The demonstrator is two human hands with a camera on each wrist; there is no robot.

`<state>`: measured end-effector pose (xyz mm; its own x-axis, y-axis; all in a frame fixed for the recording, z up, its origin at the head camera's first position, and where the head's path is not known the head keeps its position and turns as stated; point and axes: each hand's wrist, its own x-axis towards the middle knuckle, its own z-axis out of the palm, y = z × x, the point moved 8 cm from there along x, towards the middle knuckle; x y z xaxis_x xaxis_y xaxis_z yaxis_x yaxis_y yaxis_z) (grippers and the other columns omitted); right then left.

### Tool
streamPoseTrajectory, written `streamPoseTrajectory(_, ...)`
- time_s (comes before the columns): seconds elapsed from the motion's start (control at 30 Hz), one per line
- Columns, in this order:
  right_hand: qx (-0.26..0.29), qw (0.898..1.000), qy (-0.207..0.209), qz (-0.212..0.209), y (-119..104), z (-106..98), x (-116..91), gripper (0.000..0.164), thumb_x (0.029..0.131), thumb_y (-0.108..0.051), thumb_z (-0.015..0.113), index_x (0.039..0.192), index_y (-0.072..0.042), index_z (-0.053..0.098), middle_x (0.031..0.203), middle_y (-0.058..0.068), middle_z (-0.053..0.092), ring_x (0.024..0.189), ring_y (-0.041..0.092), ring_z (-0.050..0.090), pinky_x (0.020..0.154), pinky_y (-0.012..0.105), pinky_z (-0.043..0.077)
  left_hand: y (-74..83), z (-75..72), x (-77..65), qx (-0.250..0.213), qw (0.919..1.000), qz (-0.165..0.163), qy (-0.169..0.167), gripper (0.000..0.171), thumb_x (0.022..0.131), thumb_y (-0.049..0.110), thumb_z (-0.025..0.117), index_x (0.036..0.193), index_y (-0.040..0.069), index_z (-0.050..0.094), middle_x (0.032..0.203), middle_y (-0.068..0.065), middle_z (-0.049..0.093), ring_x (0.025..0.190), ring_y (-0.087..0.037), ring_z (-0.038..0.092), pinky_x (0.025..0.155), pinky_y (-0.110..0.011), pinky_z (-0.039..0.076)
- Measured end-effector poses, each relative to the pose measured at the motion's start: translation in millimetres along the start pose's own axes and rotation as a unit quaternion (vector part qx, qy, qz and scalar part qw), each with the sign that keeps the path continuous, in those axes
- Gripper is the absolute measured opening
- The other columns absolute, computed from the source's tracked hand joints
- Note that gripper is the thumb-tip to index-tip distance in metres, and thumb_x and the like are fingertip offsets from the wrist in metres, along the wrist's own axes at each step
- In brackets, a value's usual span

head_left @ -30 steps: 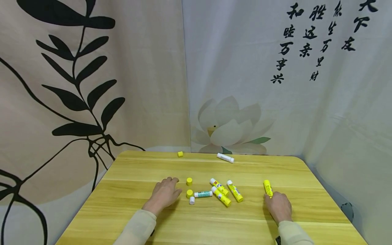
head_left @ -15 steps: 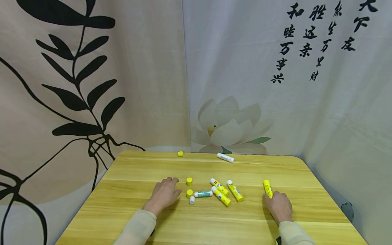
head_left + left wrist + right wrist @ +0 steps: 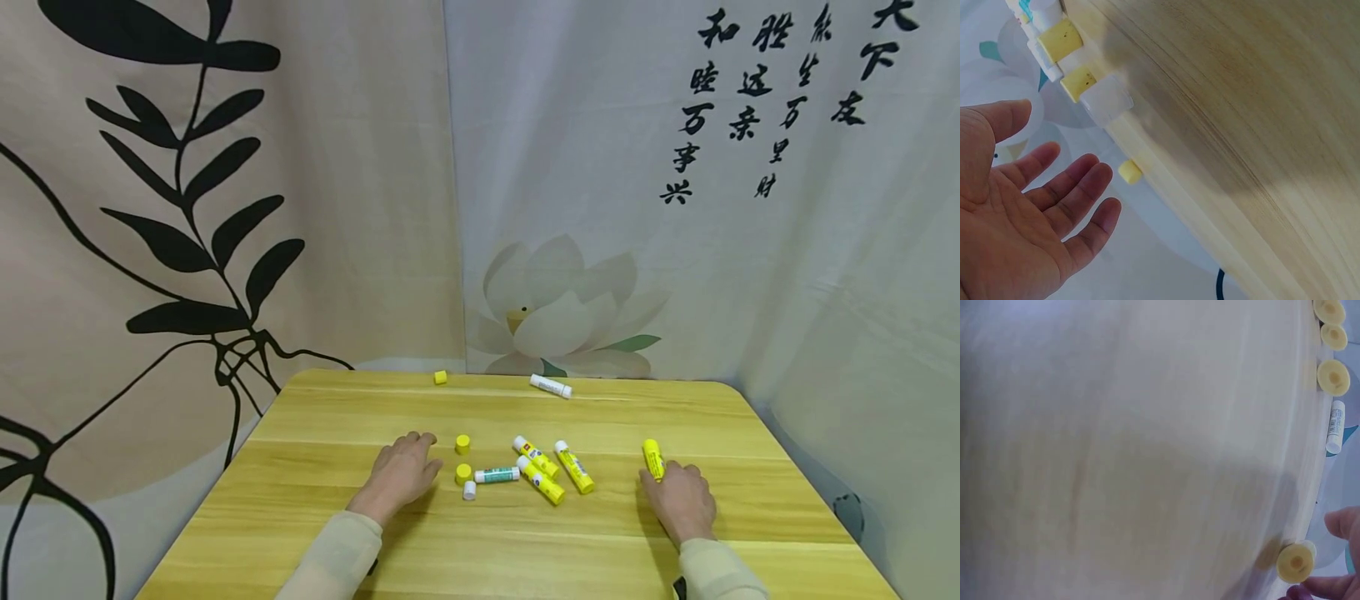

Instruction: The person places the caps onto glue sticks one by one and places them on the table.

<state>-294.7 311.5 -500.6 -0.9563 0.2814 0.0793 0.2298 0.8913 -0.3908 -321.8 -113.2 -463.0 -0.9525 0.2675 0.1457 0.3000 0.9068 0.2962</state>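
My right hand is at the near end of a yellow glue stick on the right of the table. In the right wrist view the thumb stands apart from the round yellow base of that glue stick, and a finger lies close on its other side. My left hand hovers beside the loose caps, holding nothing; in the left wrist view its fingers are spread and relaxed. Closest to it are two yellow caps, one farther back and one nearer, and a white cap.
Mid-table lie a white glue stick with a green label and several yellow glue sticks with white ends, one of them apart. Near the back edge are another yellow cap and a white glue stick. A printed curtain hangs behind.
The fingers of my right hand have loosened and shifted slightly forward beside the yellow glue stick. My left hand and the other things stay put; the head view has shifted very slightly.
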Motion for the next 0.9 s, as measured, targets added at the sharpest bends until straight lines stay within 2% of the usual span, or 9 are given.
streamPoseTrajectory(0.13, -0.002, 1.0, 0.01, 0.0, -2.7, -2.0, -0.5, 0.051, 0.095, -0.037, 0.06, 0.105, 0.013, 0.058, 0.086, 0.025, 0.052, 0.079, 0.039, 0.053, 0.059, 0.05, 0.046, 0.4, -0.5, 0.2, 0.001, 1.0, 0.0, 0.0, 0.039, 0.096, 0.026, 0.067, 0.126, 0.002, 0.06, 0.117, -0.018, 0.062, 0.107, -0.036, 0.059, 0.088, -0.054, 0.049)
streamPoseTrajectory(0.37, -0.012, 1.0, 0.008, 0.002, -10.8, -3.9, -1.0, 0.057, 0.095, -0.038, 0.06, 0.118, 0.014, 0.055, 0.1, 0.032, 0.053, 0.088, 0.043, 0.053, 0.065, 0.054, 0.047, -1.3, -0.3, 3.8, 0.001, 0.9999, -0.009, -0.011, 0.04, 0.096, 0.027, 0.066, 0.128, 0.003, 0.059, 0.123, -0.019, 0.061, 0.112, -0.037, 0.057, 0.091, -0.056, 0.047)
streamPoseTrajectory(0.57, -0.011, 1.0, 0.024, -0.011, -21.8, -6.3, -2.4, 0.061, 0.095, -0.037, 0.06, 0.126, 0.014, 0.053, 0.11, 0.036, 0.052, 0.098, 0.05, 0.053, 0.073, 0.062, 0.046, -1.1, -1.7, 4.4, 0.001, 0.9999, -0.006, -0.011, 0.04, 0.096, 0.027, 0.066, 0.128, 0.004, 0.059, 0.124, -0.02, 0.06, 0.114, -0.038, 0.057, 0.092, -0.056, 0.047)
streamPoseTrajectory(0.9, -0.003, 1.0, 0.012, -0.025, -36.0, -1.3, -3.4, 0.062, 0.095, -0.038, 0.059, 0.133, 0.011, 0.052, 0.123, 0.037, 0.049, 0.108, 0.053, 0.05, 0.082, 0.065, 0.044, -1.5, -0.6, 4.1, 0.003, 0.9998, -0.008, -0.018, 0.04, 0.096, 0.027, 0.066, 0.128, 0.004, 0.059, 0.127, -0.021, 0.06, 0.116, -0.039, 0.056, 0.094, -0.058, 0.046)
